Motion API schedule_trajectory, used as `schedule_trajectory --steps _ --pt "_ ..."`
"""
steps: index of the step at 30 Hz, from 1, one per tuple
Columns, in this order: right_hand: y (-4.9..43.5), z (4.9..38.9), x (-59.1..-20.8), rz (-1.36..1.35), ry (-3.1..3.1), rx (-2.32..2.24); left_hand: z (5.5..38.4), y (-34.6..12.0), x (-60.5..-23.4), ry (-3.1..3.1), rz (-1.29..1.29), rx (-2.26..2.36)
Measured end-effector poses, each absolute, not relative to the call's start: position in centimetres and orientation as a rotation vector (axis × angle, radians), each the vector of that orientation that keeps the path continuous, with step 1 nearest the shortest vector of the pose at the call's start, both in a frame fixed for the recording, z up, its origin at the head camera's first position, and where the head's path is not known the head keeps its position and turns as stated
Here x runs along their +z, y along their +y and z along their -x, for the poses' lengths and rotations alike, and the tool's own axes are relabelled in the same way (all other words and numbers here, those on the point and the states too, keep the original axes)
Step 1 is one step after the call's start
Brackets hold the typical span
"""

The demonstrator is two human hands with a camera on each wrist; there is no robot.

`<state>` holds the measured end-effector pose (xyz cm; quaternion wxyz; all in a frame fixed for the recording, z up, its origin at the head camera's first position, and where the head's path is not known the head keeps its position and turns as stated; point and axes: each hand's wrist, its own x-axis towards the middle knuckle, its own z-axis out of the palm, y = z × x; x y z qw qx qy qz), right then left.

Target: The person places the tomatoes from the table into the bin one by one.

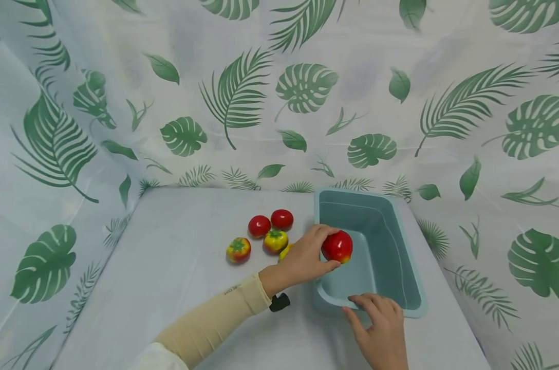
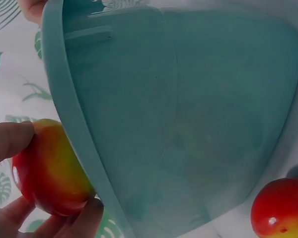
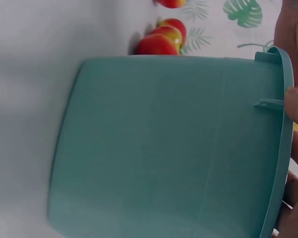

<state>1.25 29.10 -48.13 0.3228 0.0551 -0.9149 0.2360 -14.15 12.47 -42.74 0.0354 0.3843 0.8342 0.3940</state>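
My left hand (image 1: 307,256) grips a round, glossy red-and-yellow fruit (image 1: 337,246) with fingers and thumb spread around its sides. In the head view the fruit overlaps the left part of an open blue-green plastic basin (image 1: 411,272). The left wrist view shows this fruit close to the basin's rim, at rim height. My right hand (image 1: 378,326) holds the basin's near rim, thumb on the outside and fingers over the edge. The basin's visible floor is bare.
Left of the basin lie several similar fruits on the white-covered table (image 1: 168,267): two red ones, with one red fruit (image 1: 259,226) at the back, and yellow-red ones with green tops, such as this fruit (image 1: 239,250). Leaf-printed sheeting (image 1: 261,103) encloses the table's back and sides.
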Motion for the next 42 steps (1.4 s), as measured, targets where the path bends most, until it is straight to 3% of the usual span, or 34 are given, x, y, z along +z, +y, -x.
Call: schedule_trajectory --steps 27,42 --pt "30.3 -0.8 -47.7 -0.153 -2.426 0.629 13.9 13.5 -43.3 2.505 -1.241 1.207" --pt "31.0 -0.5 -48.2 -0.19 -2.391 0.656 15.7 9.9 -46.5 2.618 -0.932 1.313"
